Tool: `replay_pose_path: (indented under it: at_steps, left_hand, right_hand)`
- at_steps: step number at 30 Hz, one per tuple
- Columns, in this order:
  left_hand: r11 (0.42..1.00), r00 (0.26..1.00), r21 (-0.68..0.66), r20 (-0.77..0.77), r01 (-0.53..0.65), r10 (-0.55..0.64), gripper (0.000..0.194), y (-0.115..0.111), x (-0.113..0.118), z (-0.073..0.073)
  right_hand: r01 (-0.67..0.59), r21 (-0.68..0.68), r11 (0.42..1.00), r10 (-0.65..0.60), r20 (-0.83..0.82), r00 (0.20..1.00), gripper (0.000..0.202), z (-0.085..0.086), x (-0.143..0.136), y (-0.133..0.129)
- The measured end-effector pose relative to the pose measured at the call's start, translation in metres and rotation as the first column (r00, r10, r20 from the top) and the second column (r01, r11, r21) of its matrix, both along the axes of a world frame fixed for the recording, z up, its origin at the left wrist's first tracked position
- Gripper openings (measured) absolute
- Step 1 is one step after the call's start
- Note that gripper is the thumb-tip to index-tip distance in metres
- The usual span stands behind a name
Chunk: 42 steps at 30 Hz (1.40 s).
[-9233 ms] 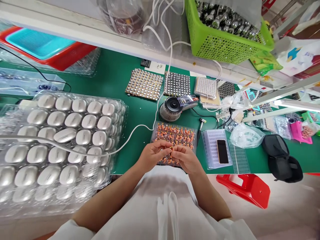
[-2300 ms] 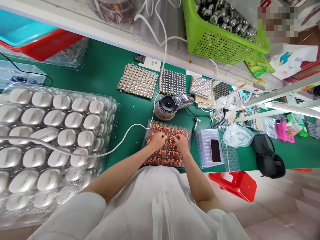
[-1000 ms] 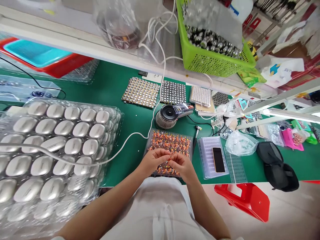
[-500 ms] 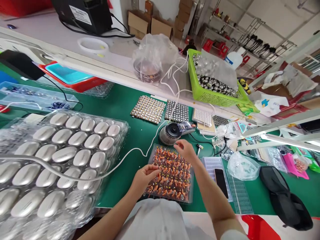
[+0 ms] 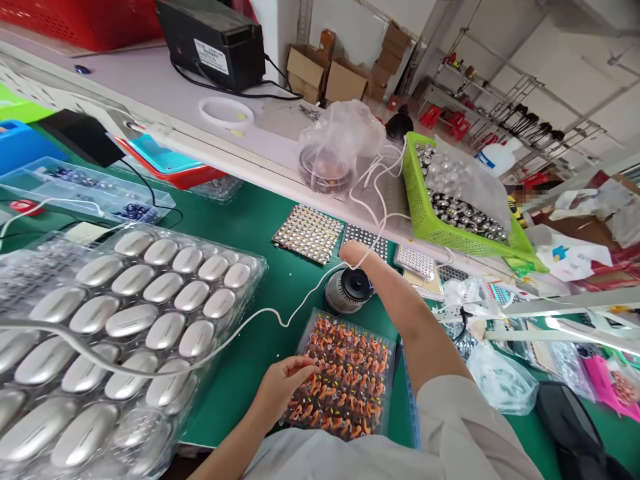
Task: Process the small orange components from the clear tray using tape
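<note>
guessing a fetching step, i have my right hand out near the round device and my left hand pinch-like above the tray of orange parts on the bench, cannot tell if either grasps something, and next should need a light grip.

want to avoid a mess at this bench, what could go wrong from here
The white cable passes close to the right hand in this view, though contact is unclear; it might get snagged. Because it also runs over the silver casings, a tug could disturb them.

The left hand is at the left side of the tray packed with orange parts, so a careless brush could perhaps displace some.
</note>
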<state>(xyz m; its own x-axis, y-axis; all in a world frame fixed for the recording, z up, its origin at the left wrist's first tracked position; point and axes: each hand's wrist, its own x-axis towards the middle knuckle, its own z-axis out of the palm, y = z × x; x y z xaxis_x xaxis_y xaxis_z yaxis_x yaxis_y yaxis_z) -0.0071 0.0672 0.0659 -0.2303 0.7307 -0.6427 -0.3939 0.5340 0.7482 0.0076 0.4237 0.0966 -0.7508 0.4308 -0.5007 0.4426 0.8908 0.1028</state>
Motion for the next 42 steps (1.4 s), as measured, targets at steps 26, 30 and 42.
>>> replay_pose_path:
  at_steps: [26, 30, 42]
  left_hand:
    - [0.98, 0.991, 0.187, -0.126, 0.065, -0.041, 0.018, 0.003, 0.018, 0.077]
    - [0.938, 0.93, 0.292, -0.36, 0.187, -0.074, 0.016, -0.004, 0.03, 0.084]
    - [0.863, 0.807, 0.395, -0.59, 0.315, -0.024, 0.019, -0.013, 0.036, 0.095]
  right_hand:
    - [0.161, -0.897, 0.412, -0.899, -0.429, -0.088, 0.023, 0.044, 0.164, -0.315]
    - [0.211, -0.863, 0.459, -0.859, -0.492, -0.143, 0.025, 0.046, 0.164, -0.326]
    - [0.325, -0.761, 0.561, -0.785, -0.614, -0.083, 0.019, 0.06, 0.166, -0.329]
